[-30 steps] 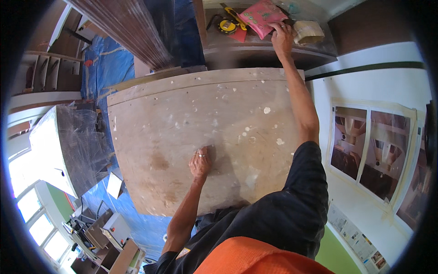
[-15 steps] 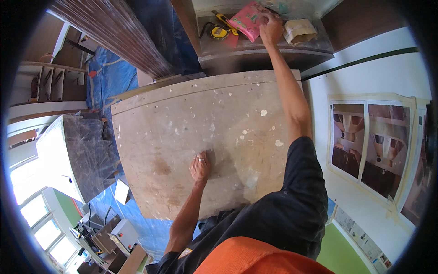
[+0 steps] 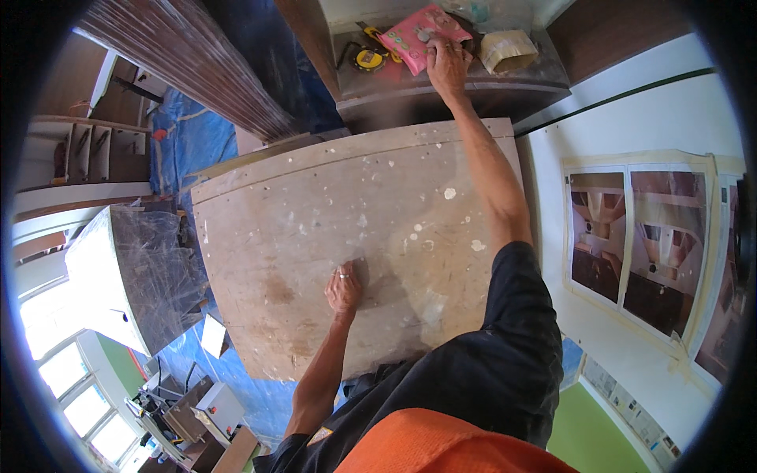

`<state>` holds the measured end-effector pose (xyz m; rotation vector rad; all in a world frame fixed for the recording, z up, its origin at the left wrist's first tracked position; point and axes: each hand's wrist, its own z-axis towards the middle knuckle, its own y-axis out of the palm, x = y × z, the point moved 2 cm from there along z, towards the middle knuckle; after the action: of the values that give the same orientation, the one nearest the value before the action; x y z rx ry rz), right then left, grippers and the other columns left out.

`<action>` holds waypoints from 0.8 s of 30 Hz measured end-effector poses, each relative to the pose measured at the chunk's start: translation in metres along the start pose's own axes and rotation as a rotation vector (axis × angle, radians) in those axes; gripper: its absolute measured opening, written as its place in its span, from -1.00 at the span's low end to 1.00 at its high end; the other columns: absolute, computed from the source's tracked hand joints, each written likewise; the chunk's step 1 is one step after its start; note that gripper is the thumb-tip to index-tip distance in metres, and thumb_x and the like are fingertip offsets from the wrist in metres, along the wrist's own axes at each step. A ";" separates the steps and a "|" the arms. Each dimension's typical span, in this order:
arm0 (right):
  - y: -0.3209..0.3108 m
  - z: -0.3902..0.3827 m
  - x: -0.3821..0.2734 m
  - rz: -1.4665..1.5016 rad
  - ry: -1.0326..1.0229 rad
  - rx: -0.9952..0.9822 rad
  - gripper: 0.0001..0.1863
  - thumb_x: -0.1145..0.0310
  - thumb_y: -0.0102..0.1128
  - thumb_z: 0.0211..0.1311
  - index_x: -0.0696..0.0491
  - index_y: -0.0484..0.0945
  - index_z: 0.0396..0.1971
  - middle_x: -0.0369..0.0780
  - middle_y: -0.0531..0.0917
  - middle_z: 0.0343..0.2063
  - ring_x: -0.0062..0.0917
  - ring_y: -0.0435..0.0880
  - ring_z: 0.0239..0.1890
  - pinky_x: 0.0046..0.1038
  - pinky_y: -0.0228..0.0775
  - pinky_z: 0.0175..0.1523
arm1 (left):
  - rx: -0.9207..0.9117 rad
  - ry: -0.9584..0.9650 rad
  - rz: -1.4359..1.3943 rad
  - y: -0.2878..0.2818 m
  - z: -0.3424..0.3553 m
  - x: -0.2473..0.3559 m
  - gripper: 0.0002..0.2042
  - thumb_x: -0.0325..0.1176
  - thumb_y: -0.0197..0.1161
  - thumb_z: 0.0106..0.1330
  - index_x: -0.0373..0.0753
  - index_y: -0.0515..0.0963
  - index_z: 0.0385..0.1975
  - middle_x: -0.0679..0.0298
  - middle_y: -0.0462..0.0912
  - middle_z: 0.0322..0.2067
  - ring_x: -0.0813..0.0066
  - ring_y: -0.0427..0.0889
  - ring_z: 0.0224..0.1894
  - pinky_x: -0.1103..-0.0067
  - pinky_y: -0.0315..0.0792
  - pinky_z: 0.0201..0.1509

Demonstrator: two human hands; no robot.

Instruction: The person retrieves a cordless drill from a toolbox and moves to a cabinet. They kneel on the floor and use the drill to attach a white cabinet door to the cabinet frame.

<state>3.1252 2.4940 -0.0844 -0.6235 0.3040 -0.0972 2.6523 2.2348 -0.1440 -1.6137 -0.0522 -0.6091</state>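
R hand: fingers bent onto pink packet; clamped or merely resting, can't tell (knuckles hide the tips).
L hand: well below tape measure, on table; fingers close tog., any grip can't tell.
Cutter: just above tape measure, beside pink packet; dragging the latter L could prob. shove both.
Shelf: carries pink packet, just R of tape measure; weak pinch might let it slip off the edge.
Pink packet axis: slanted, apparently rising R, away from tape measure; sides near equal, front end unclear.
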 end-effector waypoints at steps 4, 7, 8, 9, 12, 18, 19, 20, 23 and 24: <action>0.005 0.010 0.007 0.079 0.062 -0.191 -0.75 0.30 0.16 0.12 -0.09 0.46 -0.17 -0.35 0.65 -0.23 -0.31 0.57 -0.13 -0.14 0.14 0.00 | 0.043 0.029 -0.039 0.000 0.001 0.000 -0.87 -0.37 0.07 0.33 -0.17 0.51 -0.19 0.13 0.65 -0.35 0.10 0.64 -0.31 0.29 0.49 -0.26; 0.006 0.021 0.010 -0.072 0.068 -0.264 -0.63 0.24 0.26 0.03 -0.08 0.46 -0.12 -0.31 0.65 -0.19 -0.27 0.57 -0.11 -0.13 0.15 0.03 | 0.046 0.032 -0.059 -0.001 0.002 0.001 -0.88 -0.36 0.08 0.35 -0.16 0.49 -0.19 0.11 0.65 -0.35 0.08 0.63 -0.31 0.27 0.48 -0.27; 0.005 0.025 0.010 -0.058 0.036 -0.213 -0.60 0.23 0.28 0.01 -0.08 0.45 -0.10 -0.29 0.65 -0.19 -0.27 0.57 -0.08 -0.13 0.15 0.04 | 0.031 0.013 -0.060 -0.001 0.002 0.001 -0.88 -0.36 0.08 0.35 -0.16 0.49 -0.19 0.11 0.65 -0.35 0.07 0.63 -0.32 0.26 0.48 -0.27; 0.004 0.028 0.010 -0.049 0.014 -0.185 -0.57 0.23 0.30 0.00 -0.07 0.45 -0.09 -0.27 0.65 -0.19 -0.27 0.57 -0.06 -0.13 0.15 0.06 | 0.036 0.016 -0.044 -0.002 0.002 0.002 -0.88 -0.38 0.08 0.33 -0.17 0.51 -0.21 0.12 0.65 -0.36 0.09 0.64 -0.32 0.28 0.49 -0.27; -0.001 0.034 0.010 0.004 -0.029 -0.109 -0.51 0.23 0.34 -0.02 -0.05 0.45 -0.04 -0.20 0.63 -0.15 -0.26 0.57 -0.01 -0.14 0.15 0.10 | 0.018 -0.006 0.001 -0.005 0.002 0.005 -0.88 -0.42 0.09 0.29 -0.20 0.55 -0.25 0.14 0.66 -0.36 0.13 0.65 -0.33 0.30 0.52 -0.26; -0.010 0.044 0.012 0.244 0.129 -0.119 -0.50 0.26 0.33 0.03 -0.04 0.41 0.01 -0.13 0.59 -0.07 -0.25 0.55 0.03 -0.12 0.18 0.10 | 0.000 -0.023 0.013 -0.007 0.001 0.007 -0.86 -0.40 0.08 0.29 -0.19 0.55 -0.23 0.16 0.66 -0.33 0.14 0.64 -0.29 0.31 0.52 -0.21; -0.011 0.046 0.011 0.257 0.237 -0.190 -0.50 0.27 0.32 0.04 -0.03 0.40 0.01 -0.12 0.58 -0.08 -0.24 0.54 0.03 -0.11 0.18 0.10 | 0.001 -0.034 0.021 -0.006 0.001 0.007 -0.85 -0.39 0.08 0.29 -0.18 0.55 -0.22 0.16 0.66 -0.33 0.14 0.64 -0.28 0.30 0.52 -0.20; -0.015 0.049 0.008 0.219 0.252 -0.148 -0.52 0.28 0.31 0.05 -0.04 0.40 0.01 -0.12 0.57 -0.08 -0.23 0.54 0.03 -0.11 0.19 0.09 | 0.001 -0.046 0.030 -0.006 0.001 0.006 -0.85 -0.39 0.08 0.29 -0.18 0.55 -0.21 0.16 0.66 -0.33 0.14 0.64 -0.28 0.30 0.52 -0.19; -0.025 0.051 -0.002 0.078 0.370 -0.172 -0.55 0.31 0.28 0.07 -0.05 0.41 0.00 -0.11 0.53 -0.08 -0.21 0.51 0.03 -0.11 0.19 0.07 | 0.047 -0.001 -0.026 -0.006 0.001 0.006 -0.84 -0.37 0.07 0.31 -0.17 0.54 -0.19 0.16 0.66 -0.33 0.12 0.63 -0.28 0.29 0.51 -0.20; -0.030 0.047 -0.007 0.049 0.327 -0.175 -0.56 0.32 0.28 0.07 -0.06 0.42 -0.01 -0.12 0.52 -0.07 -0.21 0.50 0.03 -0.11 0.19 0.06 | 0.042 0.002 -0.017 -0.005 0.001 0.005 -0.84 -0.36 0.07 0.31 -0.17 0.54 -0.19 0.15 0.66 -0.33 0.12 0.63 -0.28 0.29 0.51 -0.20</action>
<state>3.1333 2.4971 -0.0285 -0.7735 0.6486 -0.1270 2.6553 2.2348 -0.1370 -1.5738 -0.0769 -0.6194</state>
